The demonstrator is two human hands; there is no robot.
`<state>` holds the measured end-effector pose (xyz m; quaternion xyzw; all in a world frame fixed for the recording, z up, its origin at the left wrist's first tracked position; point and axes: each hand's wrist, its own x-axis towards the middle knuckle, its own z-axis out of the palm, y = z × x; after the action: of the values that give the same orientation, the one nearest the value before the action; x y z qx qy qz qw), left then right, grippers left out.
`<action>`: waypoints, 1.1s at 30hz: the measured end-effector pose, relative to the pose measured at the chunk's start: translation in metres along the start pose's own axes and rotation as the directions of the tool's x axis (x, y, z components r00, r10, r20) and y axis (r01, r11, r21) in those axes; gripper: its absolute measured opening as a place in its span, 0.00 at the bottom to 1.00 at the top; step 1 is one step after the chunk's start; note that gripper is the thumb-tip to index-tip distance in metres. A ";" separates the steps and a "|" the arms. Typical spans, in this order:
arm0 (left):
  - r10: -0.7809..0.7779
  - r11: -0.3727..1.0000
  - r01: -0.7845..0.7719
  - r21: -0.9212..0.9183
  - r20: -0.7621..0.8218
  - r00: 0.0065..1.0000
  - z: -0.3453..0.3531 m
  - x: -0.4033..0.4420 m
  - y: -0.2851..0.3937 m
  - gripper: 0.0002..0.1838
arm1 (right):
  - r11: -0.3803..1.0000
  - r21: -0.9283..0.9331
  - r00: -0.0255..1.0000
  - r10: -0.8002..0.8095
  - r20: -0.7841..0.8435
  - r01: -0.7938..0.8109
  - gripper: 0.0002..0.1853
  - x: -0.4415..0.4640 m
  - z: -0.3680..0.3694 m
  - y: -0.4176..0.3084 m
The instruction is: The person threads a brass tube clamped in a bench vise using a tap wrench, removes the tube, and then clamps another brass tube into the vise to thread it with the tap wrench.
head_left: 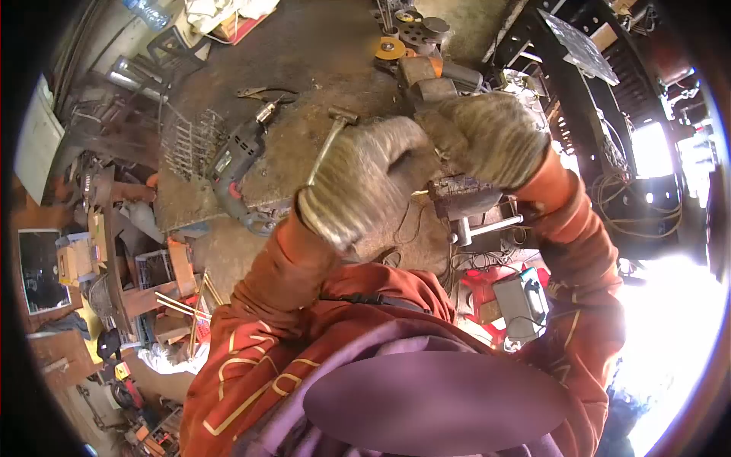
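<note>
Both my hands wear dirty striped work gloves and meet close together above the bench vise (464, 196). My left hand (362, 179) has its fingers curled toward the right; what lies inside them is hidden. My right hand (495, 141) is closed with the knuckles up, just over the vise jaws, and its grip is hidden too. A small metal hammer (329, 145) shows beside my left hand, its handle partly covered by the glove; I cannot tell whether they touch. The vise's T-shaped handle (491, 227) points to the right.
On the workbench (297, 152) lie a power drill (237, 156), pliers (266, 94) and a wire rack (190, 143). An orange disc (390, 48) and a grinder-like tool (442, 76) sit at the back. Below right stands a grey machine (521, 305) among cables.
</note>
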<state>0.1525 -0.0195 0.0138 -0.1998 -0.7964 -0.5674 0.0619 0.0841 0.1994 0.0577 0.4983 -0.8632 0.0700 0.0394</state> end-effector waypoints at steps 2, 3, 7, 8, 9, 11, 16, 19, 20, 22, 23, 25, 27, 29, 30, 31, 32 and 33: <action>-0.074 0.996 0.068 0.057 0.102 0.992 -0.018 0.016 0.003 0.12 | 0.984 -0.045 0.985 -0.171 0.003 0.171 0.22 -0.010 0.004 0.031; -0.162 0.982 0.139 0.129 0.187 0.969 -0.023 0.022 0.004 0.12 | 0.965 -0.067 0.967 -0.254 0.005 0.254 0.21 -0.016 0.007 0.047; 0.128 0.950 -0.139 0.280 0.057 0.990 -0.006 0.037 -0.010 0.11 | 0.301 0.865 0.914 0.079 0.397 -0.401 0.20 -0.025 0.013 0.074; 0.154 0.950 -0.139 0.280 -0.032 0.988 0.001 0.039 -0.021 0.11 | 0.323 0.795 0.857 0.138 0.497 -0.513 0.18 -0.016 0.001 0.058; 0.162 0.955 -0.152 0.255 -0.017 0.987 0.002 0.046 -0.032 0.11 | 0.462 0.796 0.913 0.080 0.401 -0.390 0.16 -0.020 0.006 0.058; 0.145 0.957 -0.160 0.243 0.080 0.986 -0.001 0.060 -0.052 0.11 | 0.696 0.710 0.981 -0.038 0.190 -0.110 0.14 -0.028 0.015 0.056; 0.333 0.931 -0.360 0.066 0.252 0.908 0.004 0.111 -0.069 0.11 | 0.780 0.574 0.957 0.291 0.021 -0.249 0.18 -0.036 0.009 -0.001; 0.525 0.836 -0.548 -0.039 0.348 0.777 0.025 0.155 -0.088 0.10 | 0.643 0.504 0.804 0.557 0.209 -0.577 0.22 -0.031 0.007 -0.037; 0.447 0.885 -0.456 -0.097 0.452 0.772 0.032 0.166 -0.079 0.10 | 0.360 0.718 0.633 0.761 0.144 -0.596 0.14 -0.026 0.015 -0.058; 0.423 0.891 -0.426 -0.154 0.621 0.660 0.048 0.192 -0.059 0.12 | -0.022 0.808 0.234 0.952 0.197 -0.589 0.17 -0.003 0.020 -0.089; 0.327 0.932 -0.319 -0.172 0.780 0.533 0.051 0.202 -0.043 0.12 | -0.175 0.859 0.018 0.978 0.210 -0.481 0.22 0.009 0.023 -0.104; 0.443 0.891 -0.316 -0.325 0.770 0.459 0.099 0.209 -0.059 0.14 | -0.358 0.868 -0.244 0.927 0.285 -0.345 0.23 0.031 0.028 -0.119; 0.493 0.866 -0.320 -0.384 0.760 0.424 0.109 0.211 -0.059 0.14 | 0.338 0.187 0.226 0.865 -0.448 -0.922 0.23 0.007 0.069 -0.111; 0.561 0.826 -0.293 -0.481 0.663 0.495 0.122 0.206 -0.076 0.19 | -0.380 0.903 -0.270 0.907 0.322 -0.201 0.22 0.036 0.030 -0.124; 0.538 0.839 -0.332 -0.431 0.563 0.627 0.105 0.198 -0.068 0.20 | -0.293 0.898 -0.088 0.956 0.279 -0.328 0.22 0.018 0.027 -0.117; 0.508 0.853 -0.360 -0.378 0.440 0.740 0.082 0.185 -0.060 0.23 | -0.167 0.894 0.097 0.969 0.226 -0.416 0.22 0.001 0.024 -0.109; 0.563 0.818 -0.467 -0.337 0.296 0.772 0.073 0.181 -0.074 0.25 | 0.074 0.794 0.083 0.996 -0.029 -0.604 0.22 -0.004 0.018 -0.107; 0.499 0.845 -0.401 -0.353 0.252 0.829 0.059 0.165 -0.068 0.26 | 0.273 0.589 0.130 0.953 -0.274 -0.760 0.23 -0.006 0.009 -0.104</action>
<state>-0.0169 0.0577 -0.0124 -0.4835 -0.6341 -0.6027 0.0300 0.1772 0.1523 0.0563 -0.1517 -0.9020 0.3631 0.1779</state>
